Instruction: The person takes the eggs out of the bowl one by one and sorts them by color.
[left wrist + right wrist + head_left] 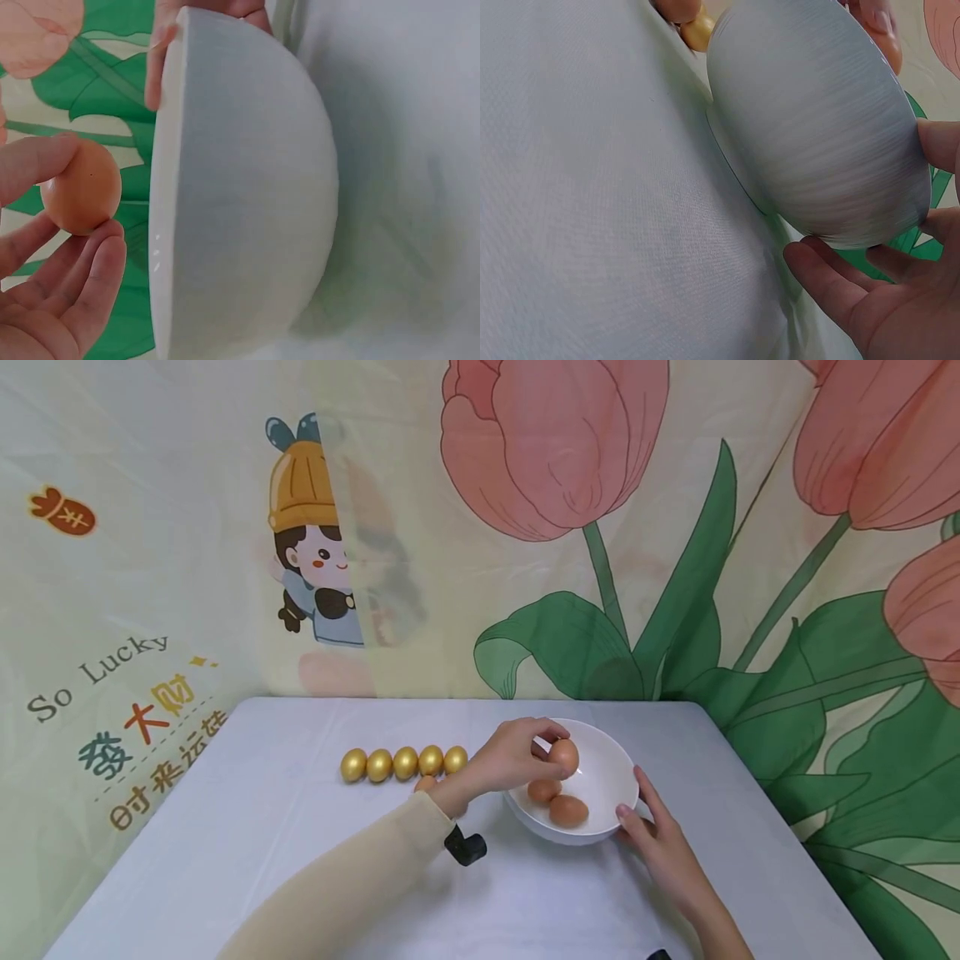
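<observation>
Between thumb and fingers, my left hand (513,758) pinches a brown egg (564,757) over the white bowl (611,768). Two more brown eggs lie inside the bowl, one reddish-brown egg (543,790) touching or close to another egg (568,811). At the bowl's right side my right hand (660,839) grips it, thumb at the rim and fingers spread under the outer wall (825,142). In the left wrist view the held egg (82,187) is beside the rim, and the bowl's wall hides its contents.
Several golden eggs (406,763) stand in a row left of the bowl. A brown egg (425,783) in front of them is partly covered by my left wrist. The white-covered table (300,835) ends at a wall cloth (405,668) printed with tulips.
</observation>
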A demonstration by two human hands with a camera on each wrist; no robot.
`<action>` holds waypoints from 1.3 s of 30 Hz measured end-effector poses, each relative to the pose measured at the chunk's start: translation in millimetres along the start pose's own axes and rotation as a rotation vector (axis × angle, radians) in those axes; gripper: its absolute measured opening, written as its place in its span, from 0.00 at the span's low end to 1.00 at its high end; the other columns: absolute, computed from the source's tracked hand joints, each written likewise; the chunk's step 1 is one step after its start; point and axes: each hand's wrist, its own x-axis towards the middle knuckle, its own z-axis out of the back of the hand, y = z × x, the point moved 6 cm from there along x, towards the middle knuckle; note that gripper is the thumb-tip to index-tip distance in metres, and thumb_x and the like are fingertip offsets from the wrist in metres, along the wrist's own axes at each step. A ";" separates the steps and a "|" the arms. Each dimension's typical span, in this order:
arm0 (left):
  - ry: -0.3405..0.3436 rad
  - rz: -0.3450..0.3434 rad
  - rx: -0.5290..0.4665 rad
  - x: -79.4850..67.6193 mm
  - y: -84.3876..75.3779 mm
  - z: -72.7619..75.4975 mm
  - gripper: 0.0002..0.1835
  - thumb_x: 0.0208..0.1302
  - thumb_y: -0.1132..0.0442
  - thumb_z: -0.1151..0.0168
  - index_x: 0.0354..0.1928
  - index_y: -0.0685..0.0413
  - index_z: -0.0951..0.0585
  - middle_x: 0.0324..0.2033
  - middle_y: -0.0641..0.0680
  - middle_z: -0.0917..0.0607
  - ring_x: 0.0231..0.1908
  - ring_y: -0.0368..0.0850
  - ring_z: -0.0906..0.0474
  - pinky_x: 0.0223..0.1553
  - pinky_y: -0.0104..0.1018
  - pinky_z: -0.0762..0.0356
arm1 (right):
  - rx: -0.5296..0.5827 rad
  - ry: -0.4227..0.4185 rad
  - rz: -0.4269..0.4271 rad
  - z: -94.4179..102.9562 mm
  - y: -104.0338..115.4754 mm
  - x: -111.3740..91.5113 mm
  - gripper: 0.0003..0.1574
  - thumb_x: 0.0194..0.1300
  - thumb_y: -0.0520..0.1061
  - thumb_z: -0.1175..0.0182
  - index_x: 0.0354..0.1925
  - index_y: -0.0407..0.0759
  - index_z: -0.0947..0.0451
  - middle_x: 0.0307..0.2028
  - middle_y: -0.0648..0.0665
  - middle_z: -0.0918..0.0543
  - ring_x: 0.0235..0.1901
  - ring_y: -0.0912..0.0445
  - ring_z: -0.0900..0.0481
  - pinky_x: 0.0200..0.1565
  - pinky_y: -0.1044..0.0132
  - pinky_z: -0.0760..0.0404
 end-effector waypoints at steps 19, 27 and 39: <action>-0.145 0.080 -0.009 -62.4 30.2 78.2 0.30 0.60 0.54 0.19 0.65 0.41 0.17 0.55 0.43 0.15 0.47 0.39 0.13 0.49 0.37 0.13 | 0.000 -0.005 0.023 -0.3 1.4 0.7 0.53 0.80 0.67 0.46 0.86 0.66 0.66 0.84 0.35 0.55 0.74 0.32 0.31 0.63 0.55 0.19; -0.194 0.127 0.042 -98.8 61.0 105.2 0.29 0.61 0.51 0.20 0.64 0.40 0.17 0.58 0.43 0.14 0.48 0.41 0.13 0.51 0.41 0.14 | 0.007 -0.007 0.026 0.0 0.4 1.9 0.53 0.81 0.66 0.46 0.86 0.66 0.66 0.84 0.35 0.55 0.74 0.32 0.31 0.63 0.55 0.19; -0.212 0.182 0.069 -139.5 105.2 124.8 0.30 0.61 0.50 0.19 0.65 0.42 0.18 0.59 0.48 0.14 0.50 0.43 0.13 0.51 0.38 0.13 | 0.016 -0.008 0.023 -0.7 -0.4 0.8 0.54 0.80 0.67 0.46 0.87 0.65 0.67 0.84 0.34 0.54 0.73 0.32 0.31 0.63 0.55 0.19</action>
